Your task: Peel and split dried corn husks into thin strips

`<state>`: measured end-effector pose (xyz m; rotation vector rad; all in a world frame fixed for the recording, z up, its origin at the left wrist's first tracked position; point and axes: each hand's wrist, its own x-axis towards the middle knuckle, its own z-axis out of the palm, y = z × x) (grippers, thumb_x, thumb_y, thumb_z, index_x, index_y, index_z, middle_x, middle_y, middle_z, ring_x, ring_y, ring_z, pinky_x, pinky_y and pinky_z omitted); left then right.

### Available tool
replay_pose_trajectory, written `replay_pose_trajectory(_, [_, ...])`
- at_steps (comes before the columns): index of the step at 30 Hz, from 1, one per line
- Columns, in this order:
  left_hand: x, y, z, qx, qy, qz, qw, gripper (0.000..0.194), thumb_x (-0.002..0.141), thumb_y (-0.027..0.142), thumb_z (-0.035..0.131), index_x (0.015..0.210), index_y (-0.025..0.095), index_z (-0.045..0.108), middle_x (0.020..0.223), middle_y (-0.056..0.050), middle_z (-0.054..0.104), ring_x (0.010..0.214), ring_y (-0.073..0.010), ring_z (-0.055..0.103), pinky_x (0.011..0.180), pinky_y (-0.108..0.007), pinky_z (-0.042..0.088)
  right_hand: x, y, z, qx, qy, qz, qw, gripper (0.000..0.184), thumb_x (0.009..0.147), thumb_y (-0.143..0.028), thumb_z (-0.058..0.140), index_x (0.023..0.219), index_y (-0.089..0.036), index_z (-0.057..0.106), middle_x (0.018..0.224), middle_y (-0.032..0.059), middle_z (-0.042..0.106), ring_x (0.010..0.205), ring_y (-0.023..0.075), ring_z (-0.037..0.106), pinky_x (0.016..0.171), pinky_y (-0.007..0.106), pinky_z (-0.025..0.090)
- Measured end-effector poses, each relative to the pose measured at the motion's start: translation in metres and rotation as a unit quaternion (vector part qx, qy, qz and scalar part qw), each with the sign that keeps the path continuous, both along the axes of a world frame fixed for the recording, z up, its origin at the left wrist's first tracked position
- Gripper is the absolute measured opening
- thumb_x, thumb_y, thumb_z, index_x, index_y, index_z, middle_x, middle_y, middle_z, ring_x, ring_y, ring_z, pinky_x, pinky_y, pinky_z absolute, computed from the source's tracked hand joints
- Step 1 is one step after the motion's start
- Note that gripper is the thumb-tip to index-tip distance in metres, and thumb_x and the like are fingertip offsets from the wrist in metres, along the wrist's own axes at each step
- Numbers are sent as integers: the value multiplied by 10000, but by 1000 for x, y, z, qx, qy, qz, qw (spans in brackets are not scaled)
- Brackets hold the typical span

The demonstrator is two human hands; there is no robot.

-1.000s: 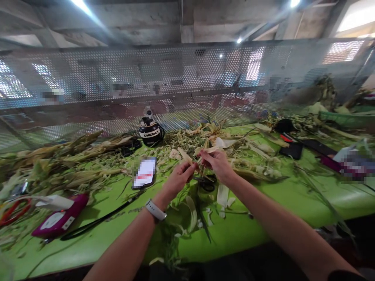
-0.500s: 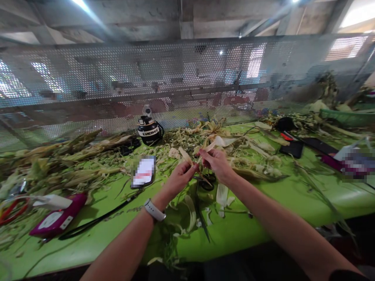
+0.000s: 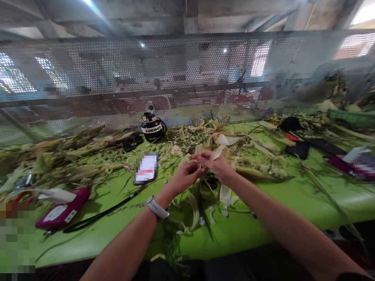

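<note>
My left hand [image 3: 187,175], with a pale watch [image 3: 157,207] on its wrist, is closed at the fingertips. It meets my right hand [image 3: 216,166] above the middle of the green table [image 3: 258,207]. Pale dried corn husk [image 3: 217,153] shows between and above the fingers of my right hand, and the left fingertips pinch at the same bunch. Its exact shape is partly hidden by the fingers. Dark-handled scissors [image 3: 211,183] lie under the hands, mostly covered. Husk scraps [image 3: 193,210] are strewn in front of them.
A phone [image 3: 148,168] lies left of the hands, a black mug [image 3: 152,128] behind it. Piled husks [image 3: 70,164] spread along a perforated metal screen [image 3: 175,70]. A purple device [image 3: 66,212] with a black strap is at left; dark flat objects [image 3: 299,150] lie right.
My hands have come closer together, the left moving right toward the right hand. The husk strip that stood above my left fingers is now mostly hidden. The view has shifted slightly.
</note>
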<state>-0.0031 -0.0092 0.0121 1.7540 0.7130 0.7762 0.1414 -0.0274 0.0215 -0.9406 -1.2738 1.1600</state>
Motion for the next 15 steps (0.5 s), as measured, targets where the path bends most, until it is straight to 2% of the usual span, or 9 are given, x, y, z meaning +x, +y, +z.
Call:
replay_pose_trajectory(4, [0,0,3,-40,-23,6,999,443,717,580,583,739,137,588,525,75,324,466,-52,231,445,-210,173,1,3,-5,-15,62,-45,997,274,679,-448,702,743,-182,712,683,2,634,641,117,520,587,239,381])
replay_pose_trajectory(11, [-4,-4,11,-26,21,-58,998,425,721,544,600,636,128,602,482,69,321,454,-49,242,442,-214,175,-2,3,-3,-44,82,-90,992,278,598,-421,754,613,-153,678,615,7,600,635,130,520,561,251,373])
replay_pose_trajectory(15, [-1,-5,6,-54,9,-51,997,422,715,565,597,643,152,545,470,71,361,420,-48,292,416,-203,210,-2,4,-1,-66,107,-75,989,303,580,-439,759,636,-159,656,637,12,613,622,133,542,522,243,378])
